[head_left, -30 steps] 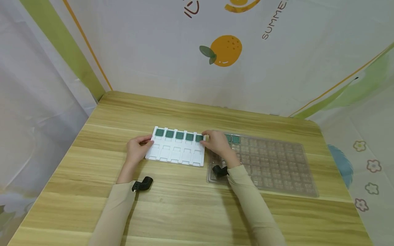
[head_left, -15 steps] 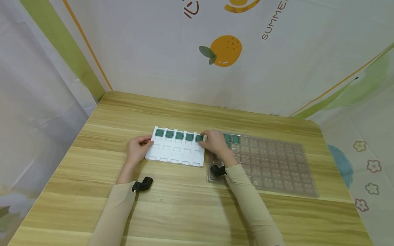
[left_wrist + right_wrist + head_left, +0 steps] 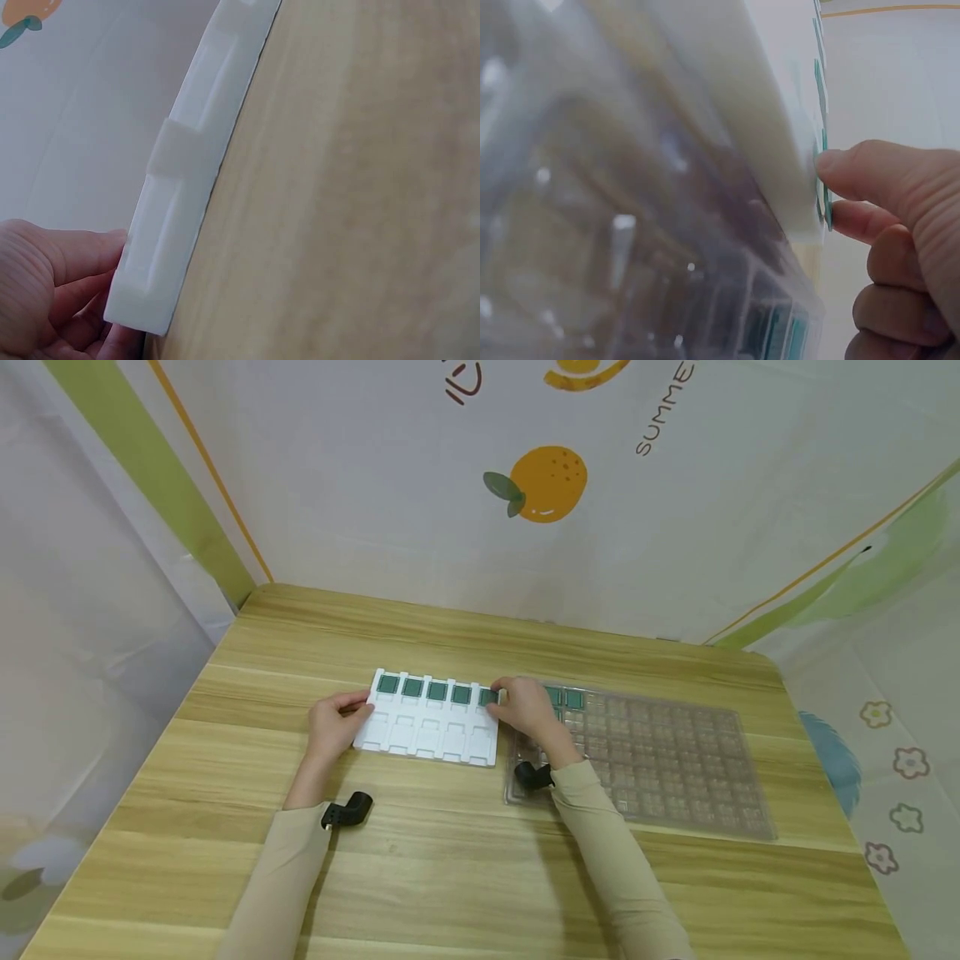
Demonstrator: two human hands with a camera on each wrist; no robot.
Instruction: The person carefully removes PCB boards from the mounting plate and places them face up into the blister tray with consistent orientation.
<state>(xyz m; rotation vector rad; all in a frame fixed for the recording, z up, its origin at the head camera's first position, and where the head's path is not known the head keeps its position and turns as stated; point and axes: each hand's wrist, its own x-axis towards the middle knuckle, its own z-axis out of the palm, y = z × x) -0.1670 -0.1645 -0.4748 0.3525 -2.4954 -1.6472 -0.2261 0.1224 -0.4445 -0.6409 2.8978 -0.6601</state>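
A white plastic tray (image 3: 427,723) lies on the table, with green square chips (image 3: 437,691) along its far row and bare pockets in the near row. My left hand (image 3: 333,724) holds the tray's left edge between thumb and fingers; in the left wrist view the thumb (image 3: 90,251) lies against the tray's side wall (image 3: 157,225). At the tray's far right corner, my right hand (image 3: 528,707) pinches the last green chip (image 3: 487,697) between thumb and forefinger. The right wrist view shows this chip (image 3: 826,199) at the tray's surface, its edge between the fingertips.
Just right of the white tray lies a large clear plastic tray (image 3: 675,760) with many pockets. A few green chips (image 3: 573,699) sit in its far left corner, partly behind my right hand. A printed curtain (image 3: 375,485) hangs behind the table (image 3: 420,860).
The right hand shifts slightly left, then a little back to the right, with its fingertips staying at the last chip. The left hand and the white tray stay put.
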